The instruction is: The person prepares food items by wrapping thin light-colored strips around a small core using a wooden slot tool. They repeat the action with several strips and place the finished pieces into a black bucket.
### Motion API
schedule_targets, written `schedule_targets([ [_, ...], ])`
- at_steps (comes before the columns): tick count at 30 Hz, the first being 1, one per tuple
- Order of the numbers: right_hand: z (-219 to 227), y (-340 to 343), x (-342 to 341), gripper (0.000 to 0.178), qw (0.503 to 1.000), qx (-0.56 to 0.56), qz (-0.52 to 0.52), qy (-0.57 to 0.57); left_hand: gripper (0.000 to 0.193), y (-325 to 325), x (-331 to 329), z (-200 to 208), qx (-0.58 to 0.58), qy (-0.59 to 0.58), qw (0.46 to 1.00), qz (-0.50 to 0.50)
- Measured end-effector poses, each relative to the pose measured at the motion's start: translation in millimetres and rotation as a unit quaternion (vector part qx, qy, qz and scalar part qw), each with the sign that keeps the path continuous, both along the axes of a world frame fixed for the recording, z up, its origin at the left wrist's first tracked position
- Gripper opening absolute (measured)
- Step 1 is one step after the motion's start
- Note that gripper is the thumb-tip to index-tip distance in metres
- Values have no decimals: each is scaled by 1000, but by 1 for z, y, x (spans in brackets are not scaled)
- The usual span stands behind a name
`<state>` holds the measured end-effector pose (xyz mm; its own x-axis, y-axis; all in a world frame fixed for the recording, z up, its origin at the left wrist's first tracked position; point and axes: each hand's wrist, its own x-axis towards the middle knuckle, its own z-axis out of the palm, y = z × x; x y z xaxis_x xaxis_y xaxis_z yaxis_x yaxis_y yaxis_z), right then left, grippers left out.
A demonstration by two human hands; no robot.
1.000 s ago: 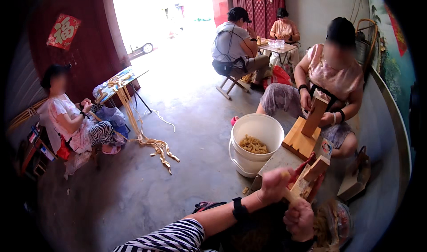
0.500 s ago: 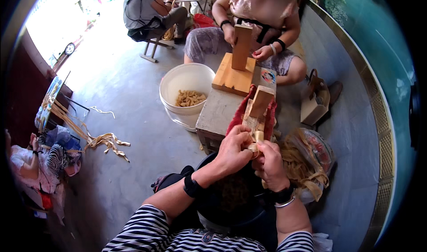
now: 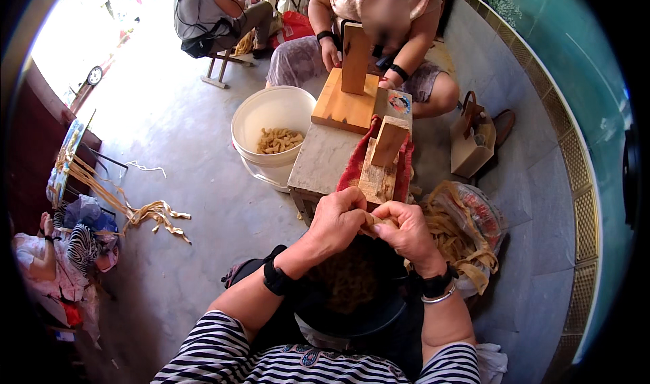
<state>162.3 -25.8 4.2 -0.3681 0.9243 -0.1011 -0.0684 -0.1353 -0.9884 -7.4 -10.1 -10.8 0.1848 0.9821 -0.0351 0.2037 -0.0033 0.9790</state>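
Strip (image 3: 370,225), tan, bent, partly hidden: between left hand (image 3: 336,219) and right hand (image 3: 410,233), fingers (image 3: 398,210) of both pinched shut on it. Wooden block (image 3: 391,141), twelve o'clock; dark tub (image 3: 379,324), six o'clock; white bucket (image 3: 269,159), ten o'clock.

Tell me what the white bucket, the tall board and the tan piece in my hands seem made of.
The bucket is likely plastic, smooth with a slight sheen. The tall board seems smooth wood, warm brown with faint grain. The tan piece looks dull and pliable, but it's too hidden to name its material.
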Motion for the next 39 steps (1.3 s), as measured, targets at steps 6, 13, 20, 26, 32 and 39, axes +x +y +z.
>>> schedule_targets([
  [6, -20, 1, 13, 14, 933, -196, 101, 284, 9, -1, -3, 22, 142, 118, 983, -1],
  [13, -7, 5, 16, 15, 956, -159, 46, 241, 15, 4, -13, 26, 165, 21, 974, -157],
  [20, 0, 2, 15, 13, 999, -36, -1, 24, 37, 7, -13, 13, -8, -15, 983, -185],
  [26, 20, 0, 50, 9, 985, 128, -23, -117, 43, 12, -36, 18, -93, -234, 936, -245],
  [32, 0, -2, 42, 11, 969, 148, -22, -197, 43, 19, -36, 28, 49, 328, 937, -108],
  [39, 3, 4, 32, 13, 948, 205, -25, -243, 18, 13, -18, 9, 136, 176, 928, -300],
])
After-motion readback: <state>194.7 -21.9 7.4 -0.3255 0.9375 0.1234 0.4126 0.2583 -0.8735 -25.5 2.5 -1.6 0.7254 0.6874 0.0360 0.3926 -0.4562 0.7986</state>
